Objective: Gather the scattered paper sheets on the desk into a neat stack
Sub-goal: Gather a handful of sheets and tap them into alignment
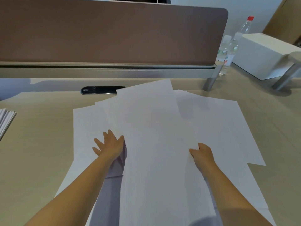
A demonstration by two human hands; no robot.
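Note:
Several white paper sheets (pixel 151 121) lie fanned and overlapping across the middle of the beige desk (pixel 35 160). My left hand (pixel 110 144) lies flat with spread fingers on the left sheets, at the edge of the big top sheet. My right hand (pixel 202 153) has its fingers curled under the right edge of that top sheet, thumb on top, pinching it. More sheets (pixel 228 126) stick out to the right, beyond my right hand.
A brown divider panel (pixel 105 33) closes the desk's far side, with a black cable port (pixel 101 90) below it. A stack of paper (pixel 5 119) sits at the left edge. Water bottles (pixel 234 44) and a white box (pixel 263 54) stand at the back right.

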